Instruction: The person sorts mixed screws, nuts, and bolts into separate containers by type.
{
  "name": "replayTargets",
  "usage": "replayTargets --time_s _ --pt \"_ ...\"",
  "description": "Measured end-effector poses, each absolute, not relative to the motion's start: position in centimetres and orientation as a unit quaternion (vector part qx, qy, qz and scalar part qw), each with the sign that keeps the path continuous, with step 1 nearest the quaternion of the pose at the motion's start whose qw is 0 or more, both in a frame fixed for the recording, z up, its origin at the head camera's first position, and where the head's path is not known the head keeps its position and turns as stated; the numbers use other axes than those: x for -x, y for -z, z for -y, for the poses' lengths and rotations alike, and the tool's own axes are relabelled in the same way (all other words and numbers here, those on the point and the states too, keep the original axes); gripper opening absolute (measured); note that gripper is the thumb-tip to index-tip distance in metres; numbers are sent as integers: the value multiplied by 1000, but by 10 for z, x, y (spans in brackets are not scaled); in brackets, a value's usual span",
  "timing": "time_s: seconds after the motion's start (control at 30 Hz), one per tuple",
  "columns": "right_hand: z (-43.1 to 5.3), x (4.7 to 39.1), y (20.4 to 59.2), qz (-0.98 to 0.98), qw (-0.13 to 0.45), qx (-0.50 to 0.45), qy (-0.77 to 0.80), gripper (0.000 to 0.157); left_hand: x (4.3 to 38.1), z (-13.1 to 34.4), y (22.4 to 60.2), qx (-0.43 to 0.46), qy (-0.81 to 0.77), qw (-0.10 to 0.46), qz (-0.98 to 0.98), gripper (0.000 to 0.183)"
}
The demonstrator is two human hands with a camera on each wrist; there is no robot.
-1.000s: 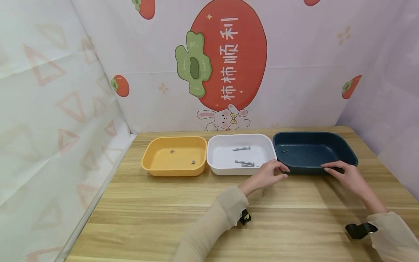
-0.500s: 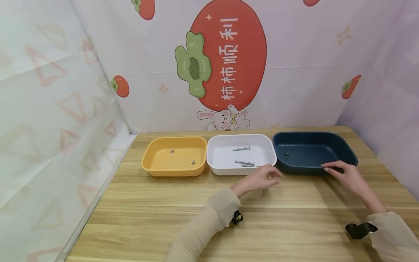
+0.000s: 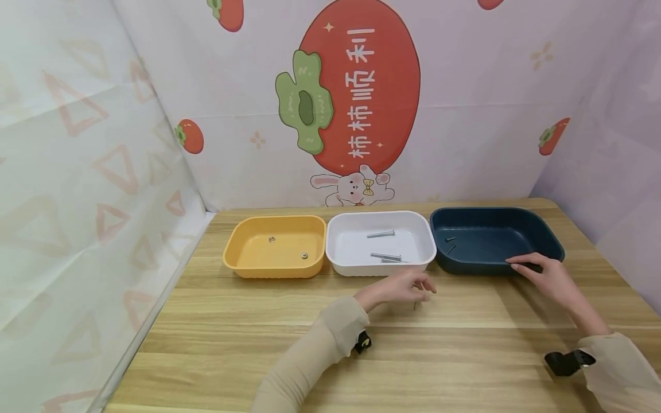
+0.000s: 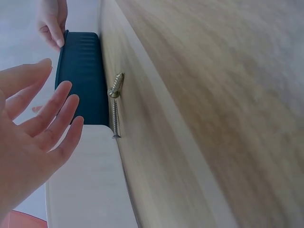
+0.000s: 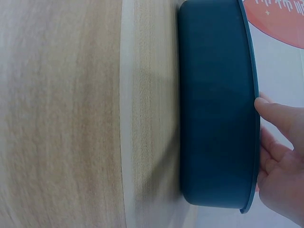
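Observation:
My left hand (image 3: 400,287) hovers over the table in front of the white tray (image 3: 341,268), fingers loosely bent and nothing in them. Just beneath it lies a small screw (image 3: 415,306), mostly covered in the head view. Two screws show in the left wrist view: one brassy screw (image 4: 117,85) and a thinner-looking screw (image 4: 115,121), both apart from the fingers. At the right, my right hand (image 3: 542,275) pinches the front rim of the dark blue tray (image 5: 218,104) between thumb and fingers. Inside that tray lie two small screws (image 3: 451,249).
Long silver bolts (image 3: 385,256) lie in the white tray. A yellow tray (image 3: 279,269) at the left holds two nuts (image 3: 304,256). The three trays stand in a row along the back of the wooden table (image 3: 232,344), before a printed cloth backdrop (image 3: 232,166).
My left hand has drawn back from the dark blue tray's near left corner, moving left and toward me, over the screw on the table. The right hand keeps its place on the rim.

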State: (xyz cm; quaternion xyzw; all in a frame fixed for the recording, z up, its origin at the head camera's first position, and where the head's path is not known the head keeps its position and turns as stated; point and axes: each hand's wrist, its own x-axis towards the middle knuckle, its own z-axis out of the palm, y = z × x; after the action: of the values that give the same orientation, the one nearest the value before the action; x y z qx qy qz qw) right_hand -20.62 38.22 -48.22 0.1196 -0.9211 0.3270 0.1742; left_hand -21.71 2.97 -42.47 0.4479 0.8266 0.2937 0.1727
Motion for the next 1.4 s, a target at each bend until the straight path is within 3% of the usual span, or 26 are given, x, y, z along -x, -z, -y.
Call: replayTargets --time_s 0.27,0.7,1.4 --pt "-351 184 438 913 148 -123 -360 16 220 -25 427 -463 -264 184 -826 22" --pt "-389 210 490 924 159 -113 -329 18 222 -22 433 -459 -238 205 -831 24" --pt "-390 211 492 922 165 -114 -330 18 226 -24 440 -474 -202 194 -835 23"
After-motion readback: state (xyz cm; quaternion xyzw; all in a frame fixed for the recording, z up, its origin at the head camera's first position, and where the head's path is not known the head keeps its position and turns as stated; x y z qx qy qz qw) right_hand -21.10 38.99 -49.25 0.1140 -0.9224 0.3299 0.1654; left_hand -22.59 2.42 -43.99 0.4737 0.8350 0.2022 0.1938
